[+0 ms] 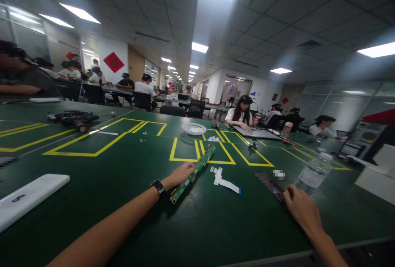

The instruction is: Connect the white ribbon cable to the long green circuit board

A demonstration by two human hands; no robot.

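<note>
Now, left hand (182,175) gripping long green circuit board (197,166) on green surface (123,176), right hand (301,208) touching dark blurred object (271,185), grip unclear, water bottle (312,174) just beside.

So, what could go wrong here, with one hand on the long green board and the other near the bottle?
1. The left hand grips the long green board at one spot only, so the thin strip might flex or slip.
2. The right hand rests close to the water bottle; a bump could tip it over on the table.
3. The white ribbon cable lies loose between the hands and could get dragged.
</note>
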